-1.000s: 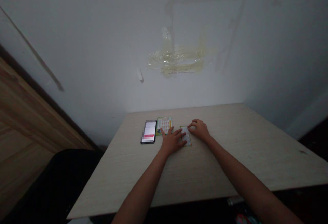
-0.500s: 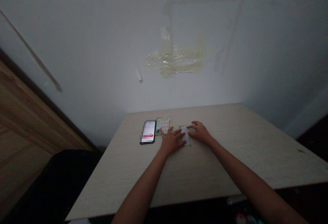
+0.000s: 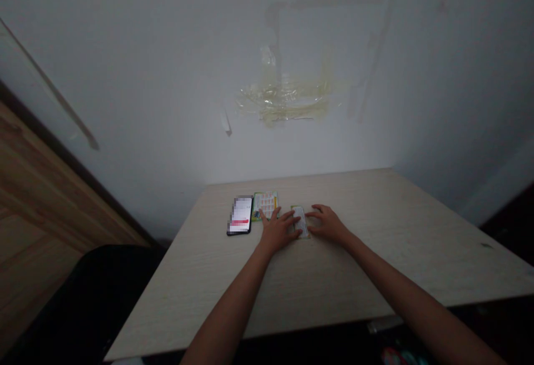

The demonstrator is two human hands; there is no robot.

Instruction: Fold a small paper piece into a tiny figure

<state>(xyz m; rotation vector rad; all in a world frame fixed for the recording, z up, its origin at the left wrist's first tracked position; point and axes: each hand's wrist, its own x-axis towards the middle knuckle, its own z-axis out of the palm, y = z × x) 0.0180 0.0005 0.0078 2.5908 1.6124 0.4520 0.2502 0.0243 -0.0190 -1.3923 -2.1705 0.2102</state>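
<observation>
A narrow printed paper [image 3: 301,222] with pale text, perhaps a folded leaflet, lies flat on the table in front of me. My left hand [image 3: 278,232] is spread, palm down, with its right-side fingers resting on that paper's left part. Another finger of it reaches the lower edge of a colourful printed card [image 3: 266,203] with a grid of small blocks. At the narrow paper's right edge is my right hand [image 3: 327,223], fingers apart and fingertips touching or almost touching the edge. Left of the card lies a phone [image 3: 240,216] with its screen lit.
The pale wooden table [image 3: 359,276] stands against a grey-white wall [image 3: 167,75] with peeling clear tape [image 3: 287,100] on it. A dark chair back [image 3: 108,281] is at the left, beside a wooden panel [image 3: 37,187].
My right hand has shifted slightly, its thumb and fingers a little lower along the paper's right edge. My left hand stays almost in place on the paper.
</observation>
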